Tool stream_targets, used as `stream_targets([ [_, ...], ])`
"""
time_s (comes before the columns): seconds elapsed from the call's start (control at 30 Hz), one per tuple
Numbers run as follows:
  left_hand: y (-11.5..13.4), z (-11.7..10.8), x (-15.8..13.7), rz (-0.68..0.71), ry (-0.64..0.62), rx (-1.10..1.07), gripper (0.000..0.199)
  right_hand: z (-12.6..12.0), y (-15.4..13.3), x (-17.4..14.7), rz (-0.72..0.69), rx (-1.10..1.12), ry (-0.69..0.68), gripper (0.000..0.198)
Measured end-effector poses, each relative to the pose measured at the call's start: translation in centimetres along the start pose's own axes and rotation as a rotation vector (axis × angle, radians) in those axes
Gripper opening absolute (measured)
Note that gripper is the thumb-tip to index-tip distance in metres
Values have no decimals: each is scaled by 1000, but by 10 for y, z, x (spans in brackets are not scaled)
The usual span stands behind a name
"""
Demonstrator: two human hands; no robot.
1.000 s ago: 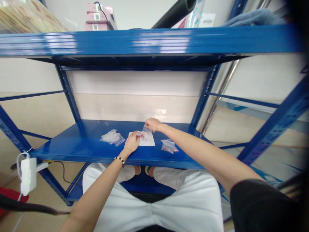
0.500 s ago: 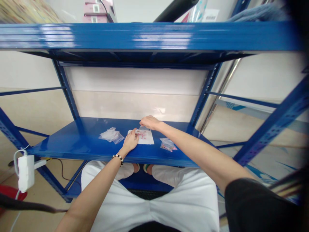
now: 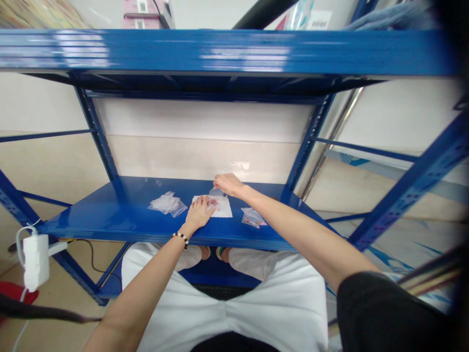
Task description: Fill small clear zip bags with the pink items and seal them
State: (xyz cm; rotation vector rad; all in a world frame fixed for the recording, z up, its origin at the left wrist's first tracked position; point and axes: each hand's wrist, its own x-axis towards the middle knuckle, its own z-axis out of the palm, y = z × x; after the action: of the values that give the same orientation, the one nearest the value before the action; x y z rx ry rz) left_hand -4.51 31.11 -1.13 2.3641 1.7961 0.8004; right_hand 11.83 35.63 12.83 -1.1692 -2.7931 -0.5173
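Note:
My left hand (image 3: 198,212), with a beaded bracelet (image 3: 180,238) at its wrist, rests with fingers spread over the left part of a white sheet (image 3: 224,211). Small pink pieces (image 3: 214,201) lie on that sheet, some of them beside my fingers; they are too small to name. At the sheet's far edge, my right hand (image 3: 228,184) is closed in a pinch on a small clear plastic bag (image 3: 215,191). A loose pile of clear bags (image 3: 167,203) lies left of my left hand. Under my right forearm are bags with pink bits inside (image 3: 252,218).
The blue shelf board (image 3: 124,210) carries all of this. A higher blue shelf beam (image 3: 154,51) runs across above my hands, with pink boxes (image 3: 142,14) on it. Blue uprights (image 3: 95,132) stand at the sides. A white power strip (image 3: 35,261) hangs at the left.
My left hand's fingers have spread and shifted slightly left on the sheet. My right hand stays pinched on the bag, more of which shows now. The whole view has shifted slightly.

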Motion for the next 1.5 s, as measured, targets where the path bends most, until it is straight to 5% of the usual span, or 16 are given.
stream_targets([
  [0.3, 0, 3, -2, 4, 50, 28, 62, -5, -1, -10, 96, 63, 73, 26],
  [0.47, 3, -4, 2, -46, 57, -67, 56, -1, 1, -23, 334, 165, 206, 30],
  [0.73, 0, -35, -29, 35, 273, -230, 37, 17, 22, -57, 715, 588, 162, 23],
  [0.97, 3, -43, -61, 239, 129, -138, 30, 34, 9, -71, 687, 630, 83, 20],
  [1.27, 13, -48, -60, 273, 24, 35, 35, 5, -12, -29, 281, 200, 65, 24],
  [1.5, 9, -43, -58, 284, -17, 96, 38, 8, -16, -13, 184, 141, 69, 25],
])
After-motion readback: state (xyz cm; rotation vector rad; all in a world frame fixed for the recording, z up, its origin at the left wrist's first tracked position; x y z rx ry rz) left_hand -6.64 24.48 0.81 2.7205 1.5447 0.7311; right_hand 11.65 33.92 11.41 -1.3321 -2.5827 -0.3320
